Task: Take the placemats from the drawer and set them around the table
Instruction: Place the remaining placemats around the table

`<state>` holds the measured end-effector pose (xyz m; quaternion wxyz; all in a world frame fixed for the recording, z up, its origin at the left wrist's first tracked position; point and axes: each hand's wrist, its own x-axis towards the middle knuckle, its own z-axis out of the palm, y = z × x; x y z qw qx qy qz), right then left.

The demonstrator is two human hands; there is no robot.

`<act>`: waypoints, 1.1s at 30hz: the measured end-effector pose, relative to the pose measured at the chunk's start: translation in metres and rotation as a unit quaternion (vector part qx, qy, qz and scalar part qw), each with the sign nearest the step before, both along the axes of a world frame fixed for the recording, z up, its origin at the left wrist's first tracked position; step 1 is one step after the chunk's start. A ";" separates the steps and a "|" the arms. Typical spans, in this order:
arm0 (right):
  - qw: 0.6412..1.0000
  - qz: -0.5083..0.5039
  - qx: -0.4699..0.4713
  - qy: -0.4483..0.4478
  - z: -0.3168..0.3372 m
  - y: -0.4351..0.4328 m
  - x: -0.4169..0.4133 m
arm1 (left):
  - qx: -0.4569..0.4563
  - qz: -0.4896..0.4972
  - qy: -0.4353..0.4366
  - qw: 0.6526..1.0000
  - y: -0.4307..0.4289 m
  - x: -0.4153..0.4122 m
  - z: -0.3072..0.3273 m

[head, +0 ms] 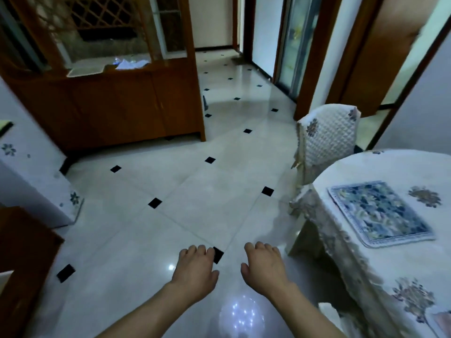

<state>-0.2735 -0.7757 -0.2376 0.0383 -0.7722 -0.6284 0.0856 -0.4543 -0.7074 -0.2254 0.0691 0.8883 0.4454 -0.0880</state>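
Note:
A blue floral placemat (379, 212) lies flat on the round table (402, 269) at the right, near the table's left edge. The table wears a white cloth with flower prints and a lace fringe. My left hand (196, 270) and my right hand (264, 265) hang palm down over the floor at bottom centre, fingers loosely curled, with nothing in either. Both hands are left of the table and apart from it. No drawer shows as open in this view.
A chair (327, 140) with a quilted white cover stands at the table's far left side. A wooden cabinet (109, 103) with glass uppers fills the upper left. A cloth-covered white unit (31, 181) and dark wood furniture (22, 259) sit at the left. Doorways open beyond.

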 end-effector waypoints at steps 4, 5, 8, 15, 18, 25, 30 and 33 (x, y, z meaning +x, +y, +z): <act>0.996 -0.093 -0.013 0.003 -0.004 0.032 0.059 | 0.003 -0.090 0.007 0.996 0.066 0.075 -0.005; 0.993 -0.115 -0.020 0.000 -0.004 0.039 0.072 | 0.004 -0.110 0.007 0.994 0.080 0.092 -0.006; 0.979 -0.198 -0.038 -0.006 -0.006 0.059 0.117 | 0.005 -0.180 -0.008 0.984 0.129 0.155 -0.009; 0.921 -0.387 -0.045 0.022 0.001 0.084 0.198 | 0.020 -0.365 -0.024 0.931 0.207 0.298 0.000; 0.882 -0.468 -0.045 0.030 0.000 0.072 0.224 | 0.013 -0.425 -0.020 0.905 0.216 0.357 0.002; 0.809 -0.581 -0.063 0.057 -0.031 0.033 0.306 | 0.013 -0.519 -0.010 0.854 0.211 0.488 -0.021; 0.767 -0.629 -0.051 0.115 -0.066 0.014 0.384 | -0.011 -0.498 0.025 0.867 0.207 0.575 -0.054; 0.731 -0.660 -0.056 0.161 -0.091 0.003 0.417 | -0.018 -0.477 0.046 0.878 0.205 0.618 -0.071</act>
